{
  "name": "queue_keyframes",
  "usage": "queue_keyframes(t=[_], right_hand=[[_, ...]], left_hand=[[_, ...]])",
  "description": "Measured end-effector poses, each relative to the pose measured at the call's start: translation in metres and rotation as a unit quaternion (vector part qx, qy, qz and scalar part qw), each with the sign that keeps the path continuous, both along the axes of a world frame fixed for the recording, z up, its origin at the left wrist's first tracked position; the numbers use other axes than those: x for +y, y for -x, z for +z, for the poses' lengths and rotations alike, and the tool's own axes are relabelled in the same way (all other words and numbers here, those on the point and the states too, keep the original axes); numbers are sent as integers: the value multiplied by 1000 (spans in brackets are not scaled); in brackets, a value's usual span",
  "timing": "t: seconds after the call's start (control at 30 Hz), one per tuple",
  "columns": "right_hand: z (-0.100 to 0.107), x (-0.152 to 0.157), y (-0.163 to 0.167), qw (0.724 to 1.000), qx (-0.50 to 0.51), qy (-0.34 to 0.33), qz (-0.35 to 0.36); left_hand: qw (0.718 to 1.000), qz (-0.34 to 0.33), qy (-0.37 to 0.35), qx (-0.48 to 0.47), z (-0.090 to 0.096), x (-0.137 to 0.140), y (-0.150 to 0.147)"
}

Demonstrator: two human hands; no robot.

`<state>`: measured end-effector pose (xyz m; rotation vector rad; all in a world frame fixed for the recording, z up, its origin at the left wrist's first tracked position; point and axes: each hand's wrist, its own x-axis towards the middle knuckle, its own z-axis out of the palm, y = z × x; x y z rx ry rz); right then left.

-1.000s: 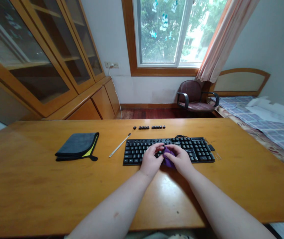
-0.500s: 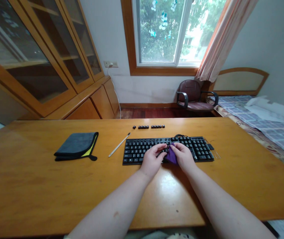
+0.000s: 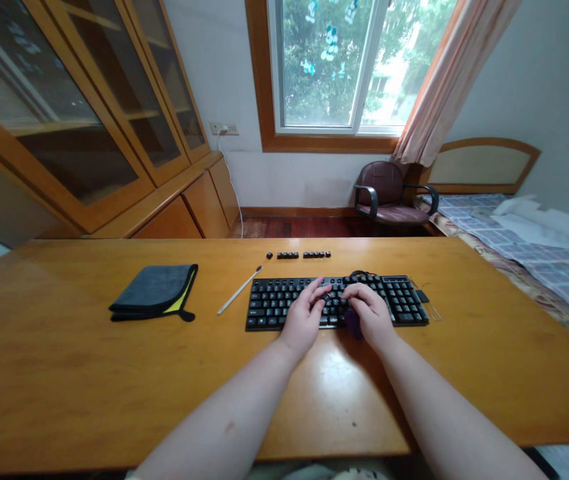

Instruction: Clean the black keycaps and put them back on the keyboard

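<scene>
A black keyboard (image 3: 273, 311) lies on the desk under both hands. Above its middle, my left hand (image 3: 304, 317) pinches a small black keycap (image 3: 325, 297) between thumb and fingers. My right hand (image 3: 372, 313) is closed on a purple cloth (image 3: 353, 324), which hangs below the palm over the keyboard's front edge. Behind the keyboard, several loose black keycaps (image 3: 288, 255) stand in a row. A thin white stick with a dark brush-like tip (image 3: 238, 291) rests left of the keyboard.
A folded grey cloth (image 3: 152, 290) with black edging and a yellow underside lies on the left of the wooden desk (image 3: 114, 387). A wire keycap puller (image 3: 430, 303) sits at the keyboard's right end. Beyond the desk stands an armchair (image 3: 387, 190).
My hands have moved apart. The purple cloth has come away from the keycap in my left hand and is now bunched under my right palm.
</scene>
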<state>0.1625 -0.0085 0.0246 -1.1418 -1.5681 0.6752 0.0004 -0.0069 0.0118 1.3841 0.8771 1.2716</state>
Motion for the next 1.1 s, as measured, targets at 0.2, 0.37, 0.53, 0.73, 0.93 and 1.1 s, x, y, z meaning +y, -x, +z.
queue_keyframes(t=[0.2, 0.37, 0.53, 0.73, 0.93, 1.1], right_hand=[[4, -4, 4, 988, -138, -48, 48], [4, -6, 3, 980, -172, -65, 72], [12, 0, -6, 974, -211, -75, 38], [28, 49, -21, 945, -326, -31, 6], [12, 84, -31, 923, -380, 53, 39], [2, 84, -36, 929, -362, 77, 27]], left_hand=[[999, -12, -10, 44, 1, -2, 2], [999, -36, -2, 18, -3, -1, -1], [989, 2, -83, 127, 0, 0, 5], [896, 40, -186, 402, 1, -1, 7], [830, 30, -166, 531, -5, -2, 5], [815, 35, -165, 554, -6, -1, 6]])
